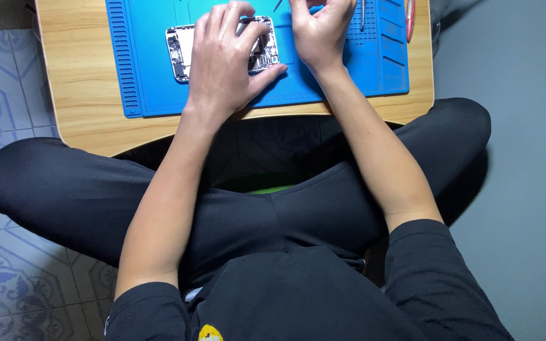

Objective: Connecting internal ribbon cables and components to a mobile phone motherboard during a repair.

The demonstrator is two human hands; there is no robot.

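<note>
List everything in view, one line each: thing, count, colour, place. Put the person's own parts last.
Opened phone with bare circuit parts: one, silver and dark, lying on the mat under the left hand.
Ribbed rubber work mat: one, blue, on the tabletop.
Low wooden table: one, light brown, in front of the crossed legs.
Thin metal tool: one, grey, on the mat's right part; its kind is too small to tell.
Red-handled tool: one, red, at the mat's right edge.
Patterned floor tiles: several, blue-grey, on the left.
Plain floor: grey, on the right.
Left hand: one, resting on the phone.
Right hand: one, fingers pinched above the mat; what it pinches is not clear.
Crossed legs: two, in black trousers.
</note>
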